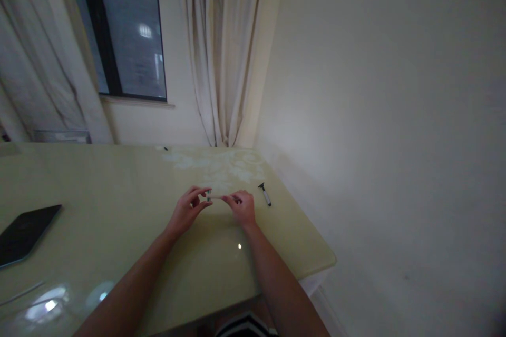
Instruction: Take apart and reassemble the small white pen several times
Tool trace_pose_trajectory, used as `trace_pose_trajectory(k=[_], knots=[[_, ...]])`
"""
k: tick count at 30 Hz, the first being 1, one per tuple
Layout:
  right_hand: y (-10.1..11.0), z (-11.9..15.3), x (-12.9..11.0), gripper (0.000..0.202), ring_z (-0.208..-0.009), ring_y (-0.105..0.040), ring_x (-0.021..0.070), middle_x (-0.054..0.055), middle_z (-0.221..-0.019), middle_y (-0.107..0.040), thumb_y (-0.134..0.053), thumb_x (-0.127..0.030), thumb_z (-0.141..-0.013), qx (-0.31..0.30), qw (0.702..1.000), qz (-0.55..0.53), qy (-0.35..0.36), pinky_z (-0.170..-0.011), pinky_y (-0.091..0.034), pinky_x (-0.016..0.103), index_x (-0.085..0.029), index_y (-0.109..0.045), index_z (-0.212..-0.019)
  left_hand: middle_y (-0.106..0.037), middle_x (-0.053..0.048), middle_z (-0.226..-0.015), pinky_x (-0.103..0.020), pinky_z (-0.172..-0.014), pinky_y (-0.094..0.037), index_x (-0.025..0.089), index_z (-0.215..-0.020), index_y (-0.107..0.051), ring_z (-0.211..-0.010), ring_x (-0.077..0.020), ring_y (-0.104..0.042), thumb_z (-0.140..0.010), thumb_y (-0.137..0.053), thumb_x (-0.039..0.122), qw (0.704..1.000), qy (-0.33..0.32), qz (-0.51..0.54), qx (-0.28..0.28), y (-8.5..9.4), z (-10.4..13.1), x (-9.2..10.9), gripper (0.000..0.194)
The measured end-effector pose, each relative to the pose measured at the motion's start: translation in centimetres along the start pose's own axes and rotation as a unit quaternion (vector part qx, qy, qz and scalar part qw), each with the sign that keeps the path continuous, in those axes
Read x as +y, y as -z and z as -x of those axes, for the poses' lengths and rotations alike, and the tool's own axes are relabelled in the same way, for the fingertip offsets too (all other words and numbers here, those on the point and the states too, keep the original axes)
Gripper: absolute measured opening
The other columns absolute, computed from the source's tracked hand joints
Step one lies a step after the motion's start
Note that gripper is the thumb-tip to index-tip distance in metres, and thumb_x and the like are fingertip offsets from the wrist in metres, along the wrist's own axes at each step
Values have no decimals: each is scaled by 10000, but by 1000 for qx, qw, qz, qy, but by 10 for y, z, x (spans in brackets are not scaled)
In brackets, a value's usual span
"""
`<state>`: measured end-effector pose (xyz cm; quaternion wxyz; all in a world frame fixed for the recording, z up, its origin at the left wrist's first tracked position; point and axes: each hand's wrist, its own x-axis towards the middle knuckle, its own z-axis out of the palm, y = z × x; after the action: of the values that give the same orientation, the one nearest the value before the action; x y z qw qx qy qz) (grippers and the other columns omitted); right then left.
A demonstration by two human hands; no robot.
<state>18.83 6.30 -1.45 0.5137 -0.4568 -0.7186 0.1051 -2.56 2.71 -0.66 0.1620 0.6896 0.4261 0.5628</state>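
Over the middle of the pale table [158, 231], my right hand [242, 207] pinches the handle of a thin, light-coloured stick-like tool [215, 197]. At the tool's left end is a small head with green and white parts [209, 195]. My left hand [190, 207] holds this head between thumb and fingertips. The tool lies roughly level between both hands. Just right of my right hand, a razor [266, 195] with a dark head and grey handle rests on the table.
A dark flat device [26, 234] lies at the left of the table, with a pale cable [22, 294] below it. A small black object [165, 148] sits near the back edge. Curtains [223, 52] hang behind, and a wall [375, 142] borders the right side.
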Motion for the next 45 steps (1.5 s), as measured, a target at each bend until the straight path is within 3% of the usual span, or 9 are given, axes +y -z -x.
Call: trace_pose_trajectory(k=[4,8,11,21,24,27,31,34,45], knots=[[0,-1,2,648,-598,-535,155,19,-577,-611,-625,-751,-881,19,1000,10,-19,-642,-363,281,-182,-692,-577,-614,2,-903,-245,-585,-461,238,-1155,-752,-603,-98,-512,-852,-747,436,1000,7,2,8,0,-1,0,362],[1,-1,1,639,-572,-522,143,7,-565,-605,-623,-745,-886,-26,1000,-9,2,-625,-363,273,-185,-698,-587,-621,1,-915,-247,-598,-465,239,-1156,-751,-610,-98,-516,-846,-751,422,1000,14,7,8,1,-1,1,360],[2,-1,-1,627,-599,-538,149,9,-572,-608,-632,-733,-888,2,1000,-2,-7,-646,-368,277,-186,-704,-593,-624,0,-911,-248,-593,-464,240,-1158,-749,-609,-101,-525,-843,-753,424,1000,16,8,3,2,-1,2,365],[3,-1,-3,620,-588,-502,145,1,-563,-582,-641,-718,-892,-17,1000,-5,-14,-631,-347,277,-188,-684,-573,-625,-6,-929,-245,-588,-472,234,-1141,-751,-607,-98,-524,-846,-751,429,1000,19,5,3,2,-1,4,353],[2,-1,-1,626,-594,-500,144,0,-565,-568,-646,-717,-891,13,1000,10,-20,-638,-340,279,-184,-669,-565,-621,-5,-926,-243,-574,-466,230,-1120,-754,-604,-99,-528,-836,-758,427,1000,21,6,-4,2,-1,4,346],[2,-1,-1,630,-589,-508,143,-3,-560,-570,-640,-726,-890,-6,1000,-1,-6,-641,-342,278,-183,-671,-572,-619,-3,-921,-245,-584,-468,232,-1145,-750,-610,-100,-529,-840,-755,412,1000,22,4,-7,3,-1,4,354],[2,-1,-1,636,-606,-514,149,5,-576,-588,-638,-739,-882,17,999,16,-28,-659,-346,282,-180,-678,-582,-625,-2,-903,-246,-584,-464,230,-1131,-754,-608,-102,-523,-839,-755,411,1000,19,5,-4,3,-1,4,343],[1,0,-2,628,-609,-519,147,1,-579,-599,-646,-736,-878,-15,1000,6,-7,-667,-339,281,-182,-678,-583,-634,-7,-923,-249,-591,-467,235,-1147,-752,-610,-101,-525,-844,-749,417,1000,19,5,3,2,-1,2,353],[-1,0,0,632,-629,-539,157,11,-603,-628,-632,-748,-880,13,999,38,-28,-675,-330,289,-184,-696,-602,-623,-4,-896,-248,-578,-470,233,-1115,-763,-601,-105,-520,-838,-750,457,1000,21,0,1,3,0,0,356]])
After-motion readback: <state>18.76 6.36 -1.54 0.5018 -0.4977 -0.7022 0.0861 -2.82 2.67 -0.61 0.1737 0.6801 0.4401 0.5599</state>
